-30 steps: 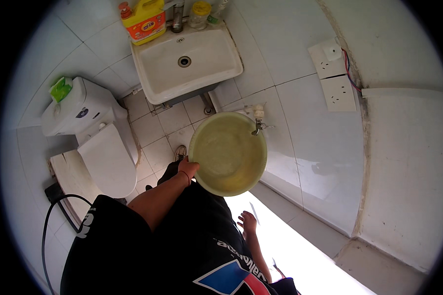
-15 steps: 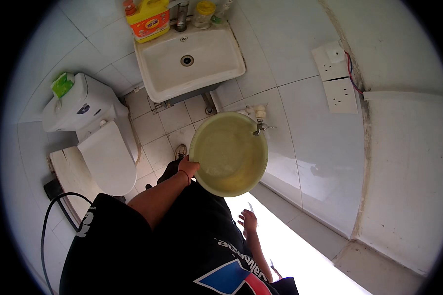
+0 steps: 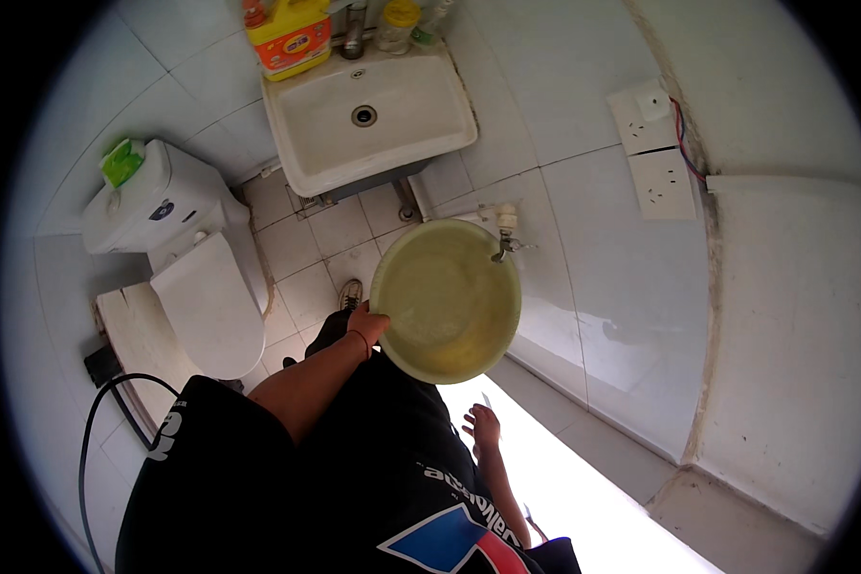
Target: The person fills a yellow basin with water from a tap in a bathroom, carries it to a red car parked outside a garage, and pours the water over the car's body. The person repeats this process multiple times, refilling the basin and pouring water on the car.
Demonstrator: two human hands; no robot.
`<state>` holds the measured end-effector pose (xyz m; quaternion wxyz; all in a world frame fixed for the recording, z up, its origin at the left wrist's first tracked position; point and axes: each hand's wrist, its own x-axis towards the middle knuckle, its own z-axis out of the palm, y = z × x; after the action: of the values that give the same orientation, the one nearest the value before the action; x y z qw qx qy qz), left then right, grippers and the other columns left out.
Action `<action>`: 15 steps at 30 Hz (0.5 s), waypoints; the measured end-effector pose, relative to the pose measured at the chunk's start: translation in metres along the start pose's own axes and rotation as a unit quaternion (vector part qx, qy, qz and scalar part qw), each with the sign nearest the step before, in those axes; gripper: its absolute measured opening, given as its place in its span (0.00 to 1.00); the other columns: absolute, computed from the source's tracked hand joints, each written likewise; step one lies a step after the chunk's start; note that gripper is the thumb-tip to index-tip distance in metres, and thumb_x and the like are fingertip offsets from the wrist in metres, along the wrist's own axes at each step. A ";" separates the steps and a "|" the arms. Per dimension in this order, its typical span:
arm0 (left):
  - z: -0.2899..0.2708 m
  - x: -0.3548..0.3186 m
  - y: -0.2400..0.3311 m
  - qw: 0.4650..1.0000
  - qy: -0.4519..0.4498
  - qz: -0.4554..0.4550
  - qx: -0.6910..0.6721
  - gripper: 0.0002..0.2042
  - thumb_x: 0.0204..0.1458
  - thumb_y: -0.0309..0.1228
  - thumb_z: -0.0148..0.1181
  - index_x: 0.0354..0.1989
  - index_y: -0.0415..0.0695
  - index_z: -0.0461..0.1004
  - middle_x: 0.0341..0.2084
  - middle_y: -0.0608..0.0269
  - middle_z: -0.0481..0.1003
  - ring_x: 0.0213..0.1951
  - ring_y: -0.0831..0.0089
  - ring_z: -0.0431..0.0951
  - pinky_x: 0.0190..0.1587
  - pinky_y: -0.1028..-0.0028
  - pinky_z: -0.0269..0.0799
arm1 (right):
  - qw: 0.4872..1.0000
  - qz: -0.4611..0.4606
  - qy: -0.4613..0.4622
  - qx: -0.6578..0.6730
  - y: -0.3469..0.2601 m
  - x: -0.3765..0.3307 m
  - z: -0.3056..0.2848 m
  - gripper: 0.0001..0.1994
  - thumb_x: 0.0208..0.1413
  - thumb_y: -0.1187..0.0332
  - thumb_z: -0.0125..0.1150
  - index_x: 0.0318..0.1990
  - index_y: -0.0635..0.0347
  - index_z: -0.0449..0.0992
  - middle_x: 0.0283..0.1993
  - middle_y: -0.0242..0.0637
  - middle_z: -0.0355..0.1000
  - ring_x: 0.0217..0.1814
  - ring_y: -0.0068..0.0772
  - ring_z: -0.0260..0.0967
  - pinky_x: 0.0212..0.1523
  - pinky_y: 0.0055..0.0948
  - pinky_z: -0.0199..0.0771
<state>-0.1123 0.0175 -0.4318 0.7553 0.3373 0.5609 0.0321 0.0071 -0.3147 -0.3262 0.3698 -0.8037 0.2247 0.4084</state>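
Observation:
My left hand (image 3: 367, 323) grips the left rim of a round yellow-green plastic basin (image 3: 445, 287), the thumb lying over the edge. A metal wall tap (image 3: 503, 249) with a white fitting juts over the basin's upper right side. Pale patches show on the basin's bottom; whether water lies in it I cannot tell. Below the basin, my right hand (image 3: 484, 427) hangs apart from it, fingers loosely spread and nothing in them.
Beyond the basin is a white washbasin (image 3: 301, 153) with a yellow-and-orange jug (image 3: 292, 43) on its ledge. A white toilet (image 3: 210, 306) stands left. Wall sockets (image 3: 662, 187) are at right. A black hose (image 3: 84, 459) curves at lower left.

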 end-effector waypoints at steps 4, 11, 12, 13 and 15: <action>0.000 0.001 -0.002 1.000 0.006 -0.005 -0.008 0.21 0.39 0.22 0.60 0.47 0.37 0.74 0.35 0.55 0.77 0.36 0.62 0.77 0.37 0.62 0.71 | 1.000 -0.002 0.002 0.003 0.004 0.001 -0.001 0.18 0.57 0.66 0.53 0.53 0.65 0.71 0.43 0.40 0.72 0.44 0.34 0.73 0.37 0.33 0.77; 0.000 -0.002 0.000 0.999 -0.004 -0.004 -0.049 0.22 0.37 0.21 0.60 0.47 0.37 0.74 0.35 0.55 0.77 0.35 0.62 0.78 0.37 0.63 0.72 | 1.000 0.011 0.001 0.005 0.011 0.000 -0.005 0.18 0.56 0.66 0.53 0.53 0.64 0.71 0.43 0.40 0.72 0.43 0.34 0.73 0.37 0.32 0.77; 0.000 -0.003 0.002 0.999 -0.006 -0.005 -0.050 0.22 0.37 0.21 0.60 0.47 0.37 0.74 0.35 0.55 0.77 0.35 0.62 0.78 0.37 0.63 0.72 | 1.000 0.011 -0.001 0.004 0.011 -0.001 -0.004 0.18 0.56 0.66 0.53 0.53 0.64 0.71 0.43 0.40 0.72 0.43 0.34 0.73 0.37 0.32 0.77; 0.000 -0.004 0.005 0.999 -0.002 -0.011 -0.043 0.22 0.37 0.21 0.60 0.47 0.37 0.74 0.35 0.55 0.77 0.35 0.61 0.78 0.37 0.63 0.72 | 1.000 0.011 0.000 0.005 0.010 -0.002 -0.003 0.18 0.56 0.67 0.53 0.53 0.64 0.71 0.43 0.40 0.72 0.43 0.34 0.73 0.37 0.32 0.77; 0.002 -0.013 0.017 0.999 0.004 -0.022 -0.029 0.22 0.37 0.20 0.59 0.47 0.37 0.74 0.35 0.55 0.77 0.36 0.61 0.78 0.37 0.62 0.72 | 1.000 0.011 0.002 0.007 0.009 -0.002 -0.002 0.18 0.56 0.67 0.53 0.53 0.64 0.71 0.43 0.40 0.72 0.43 0.33 0.73 0.37 0.32 0.77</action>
<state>-0.1101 0.0242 -0.4120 0.7631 0.3023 0.5702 0.0331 0.0012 -0.3216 -0.3270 0.3705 -0.7994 0.2371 0.4091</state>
